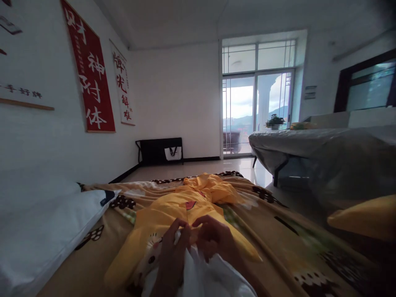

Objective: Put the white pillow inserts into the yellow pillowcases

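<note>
A yellow shirt [167,208] with a watermelon print lies spread on a patterned blanket [262,222], its two sleeves angled toward me on either side. My left hand [175,245] is closed, thumb and fingers pinched together at the shirt's middle. Right beside it, my right hand [216,239] is bent with its fingertips pinching the same strip of yellow cloth. What small part sits between the fingertips is hidden. Under my wrists lies bunched white cloth [213,274]. More yellow cloth [213,185] is heaped beyond the shirt.
A white pillow [46,235] lies at the left. To the right stands a table under a plastic cover [297,142], with a yellow object [365,216] nearer me. A black folded item [151,150] leans on the far wall beside a glass sliding door [238,107].
</note>
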A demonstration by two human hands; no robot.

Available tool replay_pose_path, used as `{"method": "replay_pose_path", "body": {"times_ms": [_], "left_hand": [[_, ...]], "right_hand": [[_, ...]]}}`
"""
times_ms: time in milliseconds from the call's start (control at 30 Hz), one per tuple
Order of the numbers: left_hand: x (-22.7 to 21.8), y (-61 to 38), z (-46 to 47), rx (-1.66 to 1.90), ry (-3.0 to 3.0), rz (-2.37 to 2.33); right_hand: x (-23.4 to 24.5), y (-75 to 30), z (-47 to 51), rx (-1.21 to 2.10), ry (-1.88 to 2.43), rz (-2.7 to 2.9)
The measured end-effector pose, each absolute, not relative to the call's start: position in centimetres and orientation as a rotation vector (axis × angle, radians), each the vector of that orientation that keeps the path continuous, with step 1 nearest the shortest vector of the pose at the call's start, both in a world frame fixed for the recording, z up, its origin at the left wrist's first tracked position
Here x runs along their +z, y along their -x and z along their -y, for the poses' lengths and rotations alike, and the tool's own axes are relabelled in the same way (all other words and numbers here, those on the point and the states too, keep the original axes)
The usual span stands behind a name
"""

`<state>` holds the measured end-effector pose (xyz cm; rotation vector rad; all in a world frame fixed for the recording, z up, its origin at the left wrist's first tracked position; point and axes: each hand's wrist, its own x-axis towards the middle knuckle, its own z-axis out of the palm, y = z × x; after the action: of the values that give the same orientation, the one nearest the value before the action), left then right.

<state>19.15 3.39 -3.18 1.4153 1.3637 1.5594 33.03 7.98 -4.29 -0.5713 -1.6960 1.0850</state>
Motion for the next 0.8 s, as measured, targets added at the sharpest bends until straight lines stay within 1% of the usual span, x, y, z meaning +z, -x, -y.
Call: {"method": "replay_pose_path", "body": {"times_ms": [133,300,433,600,700,800], "left_hand": [[-2.6,-19.8,-2.2,1.511,-1.667,-1.357],[-1.6,-21.5,-0.7,1.389,-1.839,-1.239],[-1.7,-21.5,-0.2,1.368,-1.917,-1.232],[-2.3,-20.8,-1.1,1.276,-1.844,-1.267],[-2.2,-20.2,-2.4,1.34,-1.725,-1.272],[-2.2,-19.3,-3.8,1.431,-1.582,-1.311]], "right_hand": [[-6.0,-32.4,-8.5,0.862,0.696,1.589],[-6.1,-32.1,-8.9,0.703,0.804,1.43],[-5.8,-32.1,-8.8,0.739,0.853,1.388],[-6.5,-31.0,-9.4,0.805,0.813,1.418],[-5.2,-31.5,-9.0,0.789,0.796,1.411],[-1.7,-34.0,-6.4,0.526,0.732,1.451]]}}
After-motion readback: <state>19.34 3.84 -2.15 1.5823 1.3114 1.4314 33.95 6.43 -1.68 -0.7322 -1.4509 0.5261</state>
